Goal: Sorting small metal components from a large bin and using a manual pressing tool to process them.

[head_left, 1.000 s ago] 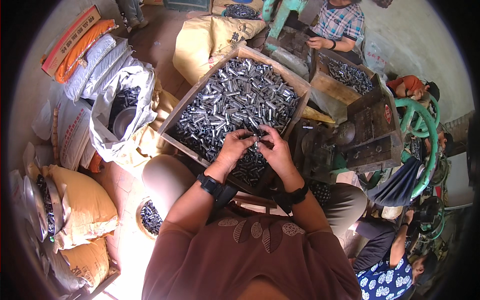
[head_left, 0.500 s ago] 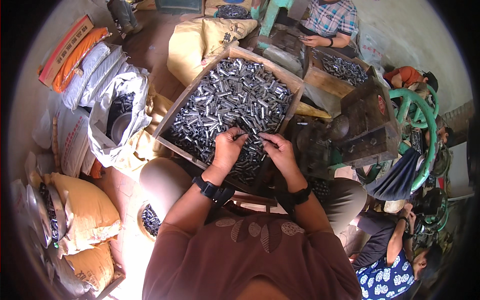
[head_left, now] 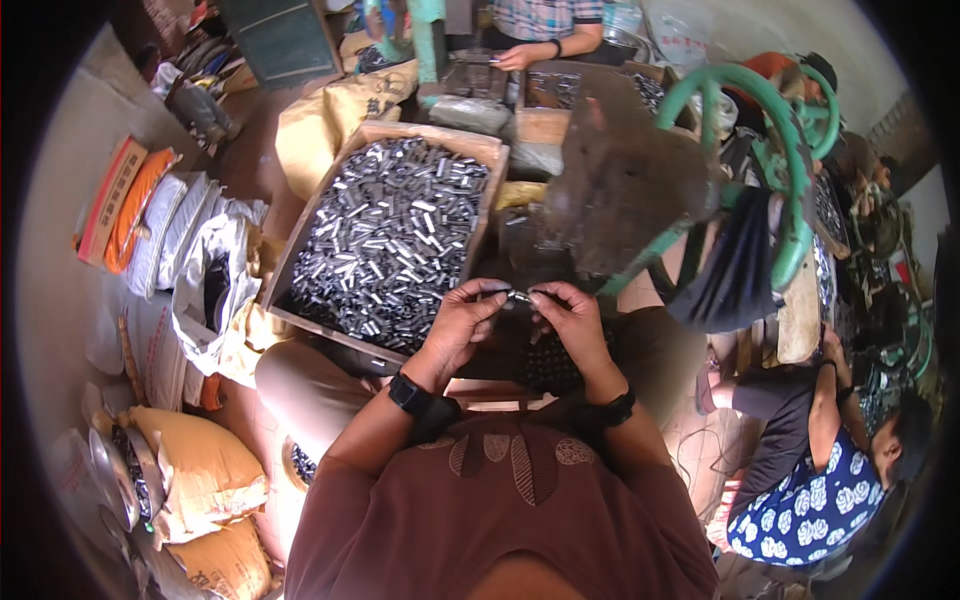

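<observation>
The left hand (head_left: 465, 318) and right hand (head_left: 569, 318) have their grip clamped on a metal piece (head_left: 518, 297), right of the box (head_left: 440, 138). Easing either pinch could let it slip and drop.

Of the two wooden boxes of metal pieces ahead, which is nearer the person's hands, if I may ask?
The heaped wooden box, just beyond the left hand; the other box lies farther off, by the checked-shirt co-worker.

metal pieces (head_left: 385, 245) in box (head_left: 435, 132) | sacks (head_left: 210, 455) left of it | wheel (head_left: 798, 195) right (co-worker (head_left: 548, 18) behind, rightward)
</observation>
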Tool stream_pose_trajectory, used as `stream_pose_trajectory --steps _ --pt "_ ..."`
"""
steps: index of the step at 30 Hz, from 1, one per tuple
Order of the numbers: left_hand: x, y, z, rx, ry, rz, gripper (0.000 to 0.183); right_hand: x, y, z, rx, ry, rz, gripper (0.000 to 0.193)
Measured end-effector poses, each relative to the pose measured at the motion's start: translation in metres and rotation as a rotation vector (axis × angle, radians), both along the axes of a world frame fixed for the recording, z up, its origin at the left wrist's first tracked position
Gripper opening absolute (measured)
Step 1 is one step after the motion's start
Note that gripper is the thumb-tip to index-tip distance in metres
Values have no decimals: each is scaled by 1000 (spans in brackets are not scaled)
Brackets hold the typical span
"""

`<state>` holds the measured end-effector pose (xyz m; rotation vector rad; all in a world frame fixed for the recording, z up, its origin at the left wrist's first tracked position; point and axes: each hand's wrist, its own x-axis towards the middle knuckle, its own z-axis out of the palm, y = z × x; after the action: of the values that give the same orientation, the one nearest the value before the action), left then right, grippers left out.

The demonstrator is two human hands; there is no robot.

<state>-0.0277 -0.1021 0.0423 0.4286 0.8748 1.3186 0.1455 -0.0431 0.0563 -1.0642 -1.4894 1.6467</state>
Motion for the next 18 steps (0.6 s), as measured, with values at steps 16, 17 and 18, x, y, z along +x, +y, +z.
stream_pose_trajectory --steps 16,17,18 --pt "50 16 27 -21 254 -42 13 50 5 -11 55 167 -204 21" --pt "48 14 26 -20 255 -41 13 48 4 -11 56 169 -203 21" --pt "46 12 26 -33 172 -52 15 45 2 -10 55 162 -208 21"
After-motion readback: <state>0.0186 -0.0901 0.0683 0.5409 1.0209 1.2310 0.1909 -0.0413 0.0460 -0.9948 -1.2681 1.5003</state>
